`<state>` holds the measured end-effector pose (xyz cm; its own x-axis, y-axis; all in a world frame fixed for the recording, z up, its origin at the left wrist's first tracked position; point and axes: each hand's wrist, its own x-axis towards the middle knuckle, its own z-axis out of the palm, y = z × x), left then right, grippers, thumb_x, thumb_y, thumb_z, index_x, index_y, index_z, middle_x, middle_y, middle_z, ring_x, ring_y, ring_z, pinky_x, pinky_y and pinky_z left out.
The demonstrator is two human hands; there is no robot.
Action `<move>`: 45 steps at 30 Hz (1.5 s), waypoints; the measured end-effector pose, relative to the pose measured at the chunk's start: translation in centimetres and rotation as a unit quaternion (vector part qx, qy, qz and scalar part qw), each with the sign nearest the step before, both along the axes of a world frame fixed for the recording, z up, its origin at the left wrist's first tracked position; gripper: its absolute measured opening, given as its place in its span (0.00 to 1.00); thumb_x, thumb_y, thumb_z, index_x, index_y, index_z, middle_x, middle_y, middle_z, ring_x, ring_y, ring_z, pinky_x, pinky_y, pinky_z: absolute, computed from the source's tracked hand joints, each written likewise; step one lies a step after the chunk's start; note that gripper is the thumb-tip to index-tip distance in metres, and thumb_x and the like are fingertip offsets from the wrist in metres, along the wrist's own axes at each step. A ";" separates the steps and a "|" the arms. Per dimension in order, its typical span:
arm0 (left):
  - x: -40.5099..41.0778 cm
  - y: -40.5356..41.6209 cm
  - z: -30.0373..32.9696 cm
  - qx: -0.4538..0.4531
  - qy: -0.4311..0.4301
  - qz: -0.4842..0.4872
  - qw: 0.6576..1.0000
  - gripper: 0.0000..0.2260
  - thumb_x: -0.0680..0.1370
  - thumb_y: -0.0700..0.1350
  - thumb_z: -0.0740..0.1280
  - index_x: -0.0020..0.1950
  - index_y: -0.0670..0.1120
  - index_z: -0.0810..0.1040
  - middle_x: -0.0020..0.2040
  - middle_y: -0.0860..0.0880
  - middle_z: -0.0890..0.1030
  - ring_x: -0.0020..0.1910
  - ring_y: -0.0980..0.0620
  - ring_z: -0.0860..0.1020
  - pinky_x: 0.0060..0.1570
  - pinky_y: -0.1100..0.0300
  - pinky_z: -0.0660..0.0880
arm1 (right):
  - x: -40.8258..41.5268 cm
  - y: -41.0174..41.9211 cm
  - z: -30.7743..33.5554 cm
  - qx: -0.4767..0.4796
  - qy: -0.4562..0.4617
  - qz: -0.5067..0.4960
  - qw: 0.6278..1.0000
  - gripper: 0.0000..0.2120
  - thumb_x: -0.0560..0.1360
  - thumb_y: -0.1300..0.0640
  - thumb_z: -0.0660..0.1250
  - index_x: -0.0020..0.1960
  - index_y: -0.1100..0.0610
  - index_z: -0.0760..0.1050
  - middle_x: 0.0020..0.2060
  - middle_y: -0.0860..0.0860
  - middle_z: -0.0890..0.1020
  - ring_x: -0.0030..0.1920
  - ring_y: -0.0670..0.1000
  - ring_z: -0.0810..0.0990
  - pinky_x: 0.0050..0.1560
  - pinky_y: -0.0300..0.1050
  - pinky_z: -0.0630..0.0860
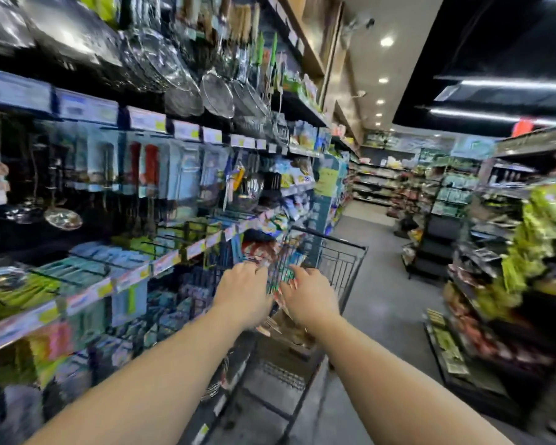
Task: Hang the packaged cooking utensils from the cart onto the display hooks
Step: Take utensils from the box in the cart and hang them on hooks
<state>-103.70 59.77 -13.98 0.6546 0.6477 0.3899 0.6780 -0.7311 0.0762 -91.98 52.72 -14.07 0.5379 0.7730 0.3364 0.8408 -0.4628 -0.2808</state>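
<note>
Both my arms reach forward over a dark wire cart (341, 258) parked against the shelving. My left hand (243, 292) and my right hand (308, 295) close from either side on a bundle of packaged utensils (284, 266) with teal and red card backing, held above the cart's basket. More packages (289, 329) lie in the cart below the hands. To the left, black display hooks (161, 245) stick out from the shelf, and packaged utensils (180, 175) hang in rows above them. The picture is blurred by motion.
Steel ladles and strainers (217, 94) hang on the upper rows, with a ladle (61, 216) lower left. Price-tag rails (87, 297) edge the shelves. The aisle floor (379, 284) runs ahead to the right of the cart, bordered by a rack of green packets (527, 252).
</note>
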 end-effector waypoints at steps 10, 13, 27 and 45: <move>17.0 11.1 -4.9 -0.075 0.034 -0.057 0.995 0.21 0.77 0.59 0.60 0.65 0.47 0.70 0.61 0.46 0.74 0.62 0.44 0.70 0.59 0.50 0.68 | 15.0 8.5 -3.8 -0.077 0.031 -0.055 0.995 0.24 0.79 0.44 0.57 0.73 0.49 0.64 0.63 0.54 0.74 0.63 0.57 0.74 0.60 0.52 0.73; 20.5 13.7 -6.5 -0.091 0.033 -0.052 0.994 0.23 0.77 0.59 0.61 0.67 0.47 0.69 0.63 0.46 0.73 0.64 0.45 0.69 0.61 0.50 0.68 | 18.8 11.4 -5.9 -0.087 0.042 -0.054 0.994 0.23 0.79 0.43 0.57 0.70 0.50 0.66 0.63 0.54 0.75 0.62 0.57 0.74 0.61 0.53 0.73; 36.2 23.6 -16.5 -0.187 0.088 0.117 0.971 0.24 0.77 0.61 0.59 0.67 0.48 0.70 0.63 0.46 0.74 0.63 0.44 0.70 0.62 0.49 0.70 | 40.1 23.4 -15.7 -0.189 0.083 0.077 0.975 0.25 0.77 0.41 0.58 0.71 0.49 0.62 0.61 0.56 0.74 0.59 0.60 0.75 0.57 0.55 0.76; 39.5 32.7 -31.0 -0.361 0.066 0.257 0.894 0.22 0.77 0.59 0.60 0.66 0.47 0.71 0.61 0.47 0.75 0.62 0.45 0.70 0.60 0.49 0.71 | 48.5 40.0 -28.7 -0.391 0.123 0.206 0.889 0.24 0.79 0.47 0.60 0.72 0.54 0.63 0.69 0.56 0.69 0.65 0.60 0.72 0.62 0.54 0.73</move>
<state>-64.17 92.46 -45.02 0.2078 0.9281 -0.3088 0.9480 -0.1133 0.2974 -43.45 92.69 -42.79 0.1392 0.8673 -0.4779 0.9419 -0.2650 -0.2066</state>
